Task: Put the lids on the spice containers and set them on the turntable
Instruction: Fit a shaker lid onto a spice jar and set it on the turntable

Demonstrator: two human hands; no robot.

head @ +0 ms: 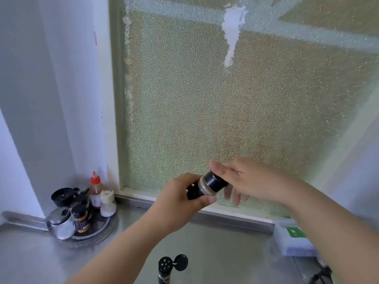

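Note:
My left hand (180, 196) grips a spice container (202, 188) with a dark label, tilted sideways in the air in front of the window. A black lid (214, 181) sits on its mouth, and my right hand (244, 179) rests on that lid with the palm and thumb, fingers straight. The round metal turntable (104, 227) stands in the left corner of the counter and carries several spice bottles, among them a red-capped bottle (95, 189) and a white-lidded jar (107, 203). Another spice container (166, 267) stands at the near edge, its black flip cap (180, 262) open.
A frosted glass window fills the wall ahead, its metal sill (225, 219) running behind my hands. A blue-and-white box (293, 239) with a green label sits at the right on the steel counter (225, 249). A white wall closes the left side.

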